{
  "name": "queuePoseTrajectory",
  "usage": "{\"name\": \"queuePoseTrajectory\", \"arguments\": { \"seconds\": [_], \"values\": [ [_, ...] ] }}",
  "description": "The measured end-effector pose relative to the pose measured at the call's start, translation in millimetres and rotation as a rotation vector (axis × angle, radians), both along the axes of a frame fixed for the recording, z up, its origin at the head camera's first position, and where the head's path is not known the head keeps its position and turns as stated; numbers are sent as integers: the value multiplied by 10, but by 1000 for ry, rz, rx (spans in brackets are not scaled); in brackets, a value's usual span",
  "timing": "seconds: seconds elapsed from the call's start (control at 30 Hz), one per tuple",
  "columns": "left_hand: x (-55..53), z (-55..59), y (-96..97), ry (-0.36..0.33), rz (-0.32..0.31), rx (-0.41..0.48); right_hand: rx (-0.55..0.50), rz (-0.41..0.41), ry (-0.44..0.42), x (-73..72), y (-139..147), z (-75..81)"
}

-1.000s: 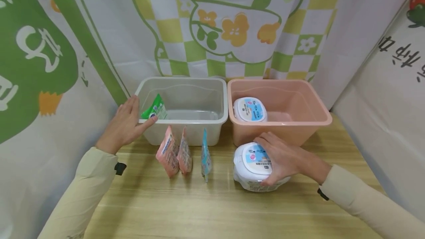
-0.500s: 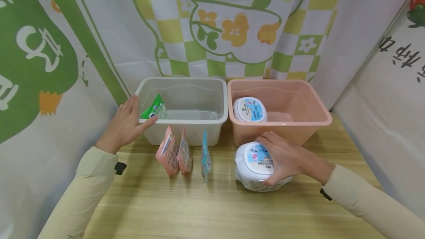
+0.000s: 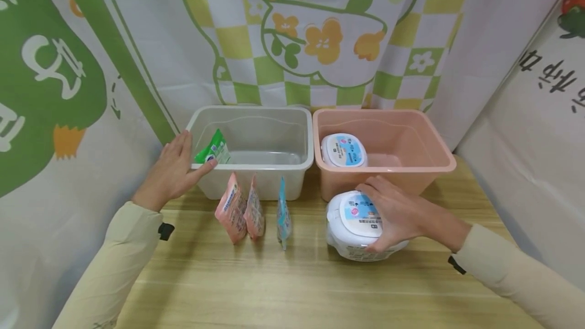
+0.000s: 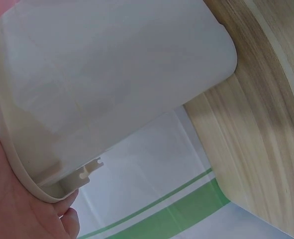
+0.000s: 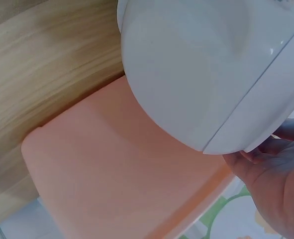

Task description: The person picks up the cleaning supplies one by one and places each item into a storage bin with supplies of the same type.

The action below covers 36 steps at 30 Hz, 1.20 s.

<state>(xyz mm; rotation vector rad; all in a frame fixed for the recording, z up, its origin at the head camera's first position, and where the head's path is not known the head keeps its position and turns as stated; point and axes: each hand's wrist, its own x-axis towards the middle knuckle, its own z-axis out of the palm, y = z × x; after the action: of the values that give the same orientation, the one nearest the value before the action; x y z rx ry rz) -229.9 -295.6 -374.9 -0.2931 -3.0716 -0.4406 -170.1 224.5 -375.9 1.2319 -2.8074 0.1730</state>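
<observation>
Facing upward, lid of held white tub, long axis unclear

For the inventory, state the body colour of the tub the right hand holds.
The tub body is white, clearest in the right wrist view.

Head: fwd/dn — wrist cams nr hands

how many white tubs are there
2: one white tub inside the pink bin, at its left; the other tub in the right grip, in front of that bin, whose near wall may hide more.
</observation>
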Motion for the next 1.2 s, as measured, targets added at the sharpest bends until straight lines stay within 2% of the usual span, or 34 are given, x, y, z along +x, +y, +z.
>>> {"name": "queuePoseTrajectory", "arguments": {
  "seconds": [0.17,0.4,0.6,0.93,1.2],
  "values": [
    [5,12,9,5,-3,5,11,-13,11,21,29,84],
    [4,32,12,7,-11,8,32,-36,-20,34,40,244],
    [2,36,14,17,-11,9,31,-35,3,45,62,351],
    [11,40,30,2,-14,6,-35,37,53,69,122,479],
    [27,36,23,-3,-17,23,7,-43,-32,77,117,657]
  ]
}}
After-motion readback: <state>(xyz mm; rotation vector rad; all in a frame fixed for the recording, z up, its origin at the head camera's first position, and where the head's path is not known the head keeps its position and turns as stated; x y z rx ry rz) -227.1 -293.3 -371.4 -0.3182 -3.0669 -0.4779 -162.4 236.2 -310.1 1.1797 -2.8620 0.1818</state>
